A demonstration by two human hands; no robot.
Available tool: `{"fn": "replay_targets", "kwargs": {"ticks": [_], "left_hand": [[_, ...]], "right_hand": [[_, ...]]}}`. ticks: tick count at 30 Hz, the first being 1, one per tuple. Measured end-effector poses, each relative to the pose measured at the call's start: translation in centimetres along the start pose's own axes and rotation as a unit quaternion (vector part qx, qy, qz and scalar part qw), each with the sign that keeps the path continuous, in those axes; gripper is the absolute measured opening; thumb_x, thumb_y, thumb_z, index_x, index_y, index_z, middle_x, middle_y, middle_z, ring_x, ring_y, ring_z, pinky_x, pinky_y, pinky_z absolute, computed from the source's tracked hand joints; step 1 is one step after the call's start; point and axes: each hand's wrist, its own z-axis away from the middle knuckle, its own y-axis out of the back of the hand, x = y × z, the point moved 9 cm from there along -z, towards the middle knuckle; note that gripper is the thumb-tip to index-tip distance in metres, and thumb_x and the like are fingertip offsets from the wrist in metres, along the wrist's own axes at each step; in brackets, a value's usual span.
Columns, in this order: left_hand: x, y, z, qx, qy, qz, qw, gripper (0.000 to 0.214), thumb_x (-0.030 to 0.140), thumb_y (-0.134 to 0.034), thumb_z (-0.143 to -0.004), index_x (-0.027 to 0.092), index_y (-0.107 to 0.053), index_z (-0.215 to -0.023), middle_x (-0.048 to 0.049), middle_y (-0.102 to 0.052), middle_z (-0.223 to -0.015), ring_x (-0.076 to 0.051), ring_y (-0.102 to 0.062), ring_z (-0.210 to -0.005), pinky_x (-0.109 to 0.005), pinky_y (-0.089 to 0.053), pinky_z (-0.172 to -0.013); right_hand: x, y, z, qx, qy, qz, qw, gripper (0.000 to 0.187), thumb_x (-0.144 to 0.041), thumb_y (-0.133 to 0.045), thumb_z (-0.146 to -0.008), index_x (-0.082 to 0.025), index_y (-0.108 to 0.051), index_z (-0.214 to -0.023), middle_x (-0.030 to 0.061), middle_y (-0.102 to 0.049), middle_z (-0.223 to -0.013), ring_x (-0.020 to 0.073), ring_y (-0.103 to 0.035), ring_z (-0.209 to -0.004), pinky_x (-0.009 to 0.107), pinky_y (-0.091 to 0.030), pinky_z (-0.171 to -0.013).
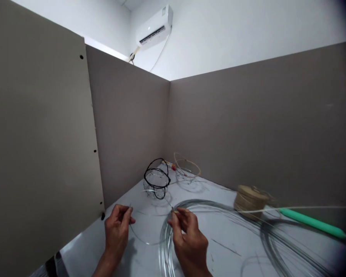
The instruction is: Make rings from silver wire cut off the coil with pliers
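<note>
My left hand (118, 227) is closed in a pinch on a thin metal wire (140, 239). This wire curves down below the fingers and runs rightward toward the large coil. To its right, my right hand (187, 232) also pinches a thin wire, whose end pokes up past the fingertips; whether both hands hold one and the same wire I cannot tell. Beneath the right hand lies a big coil of silvery wire (163, 246) on the white table. Just beyond the hands stands a round frame of black and silvery wire (157, 186).
A pale wire ring shape (187, 176) sits in the back corner. At the right are a spool of brown twine (249, 198), a green rod (311, 221) and a dark wire coil (266, 240). Loose wire bits (226, 247) lie about. Grey partitions (248, 127) enclose the table.
</note>
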Motion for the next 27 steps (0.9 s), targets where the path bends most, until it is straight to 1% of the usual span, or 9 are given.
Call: {"fn": "replay_targets", "kwargs": {"ticks": [3, 6, 7, 9, 12, 16, 20, 24, 27], "left_hand": [[1.3, 0.2, 0.4, 0.022, -0.044, -0.019, 0.999, 0.018, 0.035, -0.054, -0.074, 0.017, -0.055, -0.072, 0.0010, -0.057, -0.056, -0.014, -0.058, -0.054, -0.023, -0.045, -0.056], [2.8, 0.2, 0.7, 0.032, -0.106, -0.036, 0.993, 0.014, 0.030, -0.054, -0.075, 0.017, -0.057, -0.078, 0.0003, -0.059, -0.060, -0.013, -0.058, -0.057, -0.023, -0.046, -0.058], [3.2, 0.1, 0.8, 0.030, -0.120, -0.038, 0.992, 0.013, 0.029, -0.053, -0.076, 0.017, -0.057, -0.079, 0.0002, -0.059, -0.061, -0.013, -0.058, -0.057, -0.023, -0.046, -0.058], [3.5, -0.1, 0.7, 0.029, -0.128, -0.040, 0.991, 0.012, 0.028, -0.053, -0.076, 0.018, -0.057, -0.078, 0.0001, -0.059, -0.061, -0.013, -0.058, -0.056, -0.022, -0.045, -0.056], [3.4, -0.3, 0.3, 0.021, -0.113, -0.046, 0.992, 0.013, 0.029, -0.051, -0.077, 0.018, -0.055, -0.073, 0.0006, -0.057, -0.057, -0.012, -0.057, -0.054, -0.021, -0.044, -0.054], [3.0, -0.6, -0.4, -0.004, -0.086, -0.070, 0.994, 0.015, 0.030, -0.048, -0.078, 0.019, -0.052, -0.068, 0.0017, -0.055, -0.053, -0.012, -0.056, -0.051, -0.021, -0.043, -0.053], [1.8, -0.9, -1.1, -0.032, -0.044, -0.061, 0.997, 0.017, 0.031, -0.047, -0.077, 0.019, -0.048, -0.065, 0.0030, -0.053, -0.053, -0.011, -0.055, -0.048, -0.021, -0.042, -0.050], [0.3, -1.2, -1.4, -0.053, 0.002, -0.037, 0.998, 0.016, 0.032, -0.047, -0.075, 0.019, -0.046, -0.066, 0.0031, -0.053, -0.057, -0.011, -0.056, -0.047, -0.021, -0.042, -0.048], [-0.2, -1.4, -1.4, -0.061, 0.010, -0.044, 0.997, 0.016, 0.031, -0.047, -0.075, 0.018, -0.046, -0.067, 0.0035, -0.052, -0.057, -0.011, -0.056, -0.047, -0.021, -0.041, -0.047]], "right_hand": [[-0.5, 1.1, -0.2, 0.034, 0.025, 0.001, 0.999, 0.024, -0.039, -0.049, -0.077, -0.018, -0.049, -0.089, 0.0072, -0.067, -0.078, 0.0171, -0.066, -0.059, 0.024, -0.053, -0.056], [-0.5, 1.9, -0.5, 0.055, 0.008, -0.020, 0.998, 0.028, -0.042, -0.051, -0.075, -0.018, -0.050, -0.089, 0.0083, -0.067, -0.079, 0.0172, -0.066, -0.060, 0.024, -0.053, -0.053], [-0.4, 2.0, -0.5, 0.058, -0.002, -0.028, 0.998, 0.029, -0.043, -0.051, -0.075, -0.018, -0.049, -0.089, 0.0088, -0.067, -0.080, 0.0175, -0.066, -0.060, 0.023, -0.053, -0.052], [-0.2, 2.2, -0.6, 0.061, -0.018, -0.032, 0.997, 0.031, -0.045, -0.052, -0.074, -0.018, -0.049, -0.090, 0.0090, -0.067, -0.080, 0.0177, -0.066, -0.059, 0.023, -0.053, -0.051], [0.3, 1.8, -0.8, 0.049, -0.037, -0.026, 0.998, 0.032, -0.045, -0.052, -0.074, -0.018, -0.048, -0.090, 0.0083, -0.067, -0.077, 0.0178, -0.066, -0.059, 0.024, -0.053, -0.054], [1.0, 0.9, -0.8, 0.022, -0.054, -0.012, 0.998, 0.035, -0.050, -0.051, -0.072, -0.018, -0.048, -0.087, 0.0079, -0.067, -0.072, 0.0197, -0.066, -0.059, 0.025, -0.053, -0.055], [1.2, 0.1, -0.9, -0.002, -0.056, 0.007, 0.998, 0.035, -0.051, -0.049, -0.071, -0.020, -0.048, -0.086, 0.0061, -0.068, -0.068, 0.0203, -0.066, -0.055, 0.025, -0.052, -0.052], [1.0, -0.3, -1.1, -0.022, -0.033, 0.049, 0.998, 0.030, -0.047, -0.045, -0.074, -0.020, -0.047, -0.087, 0.0047, -0.067, -0.067, 0.0202, -0.066, -0.055, 0.026, -0.051, -0.053], [0.7, -0.3, -1.3, -0.025, 0.000, 0.075, 0.997, 0.026, -0.044, -0.043, -0.076, -0.021, -0.047, -0.087, 0.0041, -0.067, -0.067, 0.0197, -0.066, -0.057, 0.026, -0.051, -0.054]]}}
